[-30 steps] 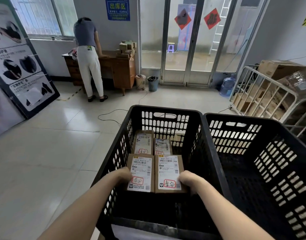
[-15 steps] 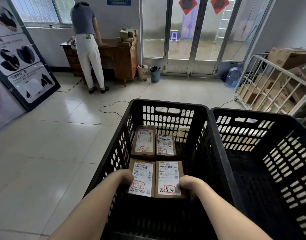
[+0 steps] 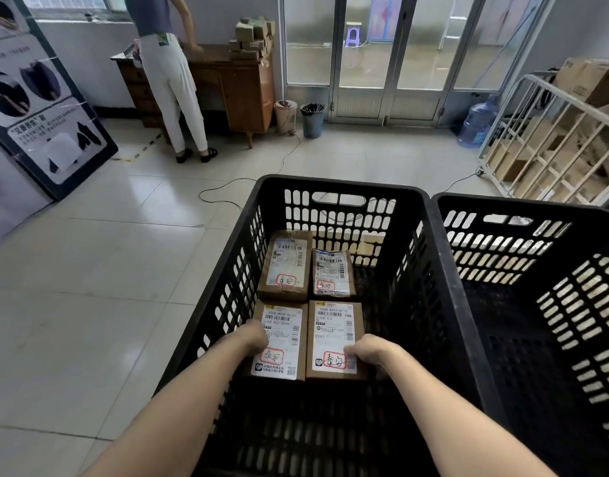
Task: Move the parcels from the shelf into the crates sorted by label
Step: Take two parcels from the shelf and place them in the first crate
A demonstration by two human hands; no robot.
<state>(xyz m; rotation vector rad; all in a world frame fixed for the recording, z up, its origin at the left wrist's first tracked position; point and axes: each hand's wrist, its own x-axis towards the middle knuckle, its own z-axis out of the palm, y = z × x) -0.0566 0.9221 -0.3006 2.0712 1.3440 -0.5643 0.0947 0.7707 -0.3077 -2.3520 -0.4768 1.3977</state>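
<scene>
Cardboard parcels (image 3: 330,321) gripped between left hand (image 3: 256,337), right hand (image 3: 366,352).

Two black slotted plastic crates stood side by side, their rims touching: the left crate (image 3: 341,187) and the right crate (image 3: 523,210). Four brown cardboard parcels lay in the left crate in two rows, each face up with a white barcoded shipping label and a red-ringed handwritten mark. The far left parcel (image 3: 285,266) was a thick box. The far right parcel (image 3: 332,273), flatter, lay just beside it. The near left parcel (image 3: 279,340) and near right parcel (image 3: 334,339) sat with their long sides touching. My left hand (image 3: 253,335) gripped the first by its outer edge, and my right hand (image 3: 368,349) gripped the second. I could not tell whether those two rested on the crate floor.
</scene>
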